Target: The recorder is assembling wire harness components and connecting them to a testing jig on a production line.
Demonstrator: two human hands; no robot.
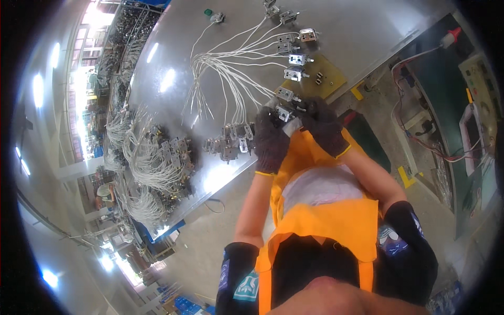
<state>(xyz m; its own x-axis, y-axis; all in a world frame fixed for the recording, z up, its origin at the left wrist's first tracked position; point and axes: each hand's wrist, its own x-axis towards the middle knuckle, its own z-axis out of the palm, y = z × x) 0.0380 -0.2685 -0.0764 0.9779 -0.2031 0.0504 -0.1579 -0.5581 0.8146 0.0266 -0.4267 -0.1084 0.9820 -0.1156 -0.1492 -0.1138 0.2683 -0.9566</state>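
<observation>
Both my hands wear dark gloves with yellow cuffs and meet at the table's near edge. My left hand (270, 137) is closed on the left side of a small boxy metal thermostat (284, 113). On the other side, my right hand (324, 125) has its fingers bent in at the same part; their tips are partly hidden. Just beyond lies another thermostat (286, 94) with a short shaft. Several more are fanned out farther off, such as one thermostat (308, 35), their thin white tubes (226, 54) gathered to the left. A cluster of thermostats (231, 142) sits left of my left hand.
A yellow plate (331, 79) with a few small metal pieces lies on the grey metal table (367, 31). Heaped thermostats with coiled white tubes (152, 168) cover the table's left end. At right stands a green-topped bench (438, 79) with red and white cables.
</observation>
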